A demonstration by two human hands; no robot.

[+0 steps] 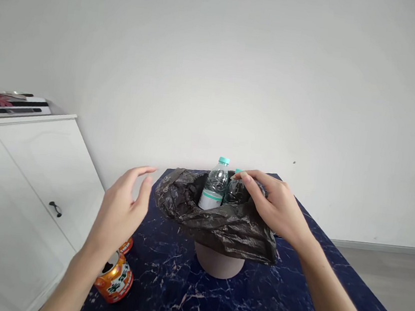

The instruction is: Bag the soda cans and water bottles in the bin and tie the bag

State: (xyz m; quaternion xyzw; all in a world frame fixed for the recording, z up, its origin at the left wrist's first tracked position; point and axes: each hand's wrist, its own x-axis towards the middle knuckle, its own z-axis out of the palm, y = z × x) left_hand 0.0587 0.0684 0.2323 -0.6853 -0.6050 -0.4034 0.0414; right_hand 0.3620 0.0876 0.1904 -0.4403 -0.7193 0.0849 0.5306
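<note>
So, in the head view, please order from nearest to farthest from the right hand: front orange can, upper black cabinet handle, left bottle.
1. Left bottle: in the black bag, left of the right hand.
2. Front orange can: on the table, farther left.
3. Upper black cabinet handle: on the white door, far left.

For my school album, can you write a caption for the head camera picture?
Two bottles in a black bag over a bin, right hand by one cap, left hand open nearby.
</note>
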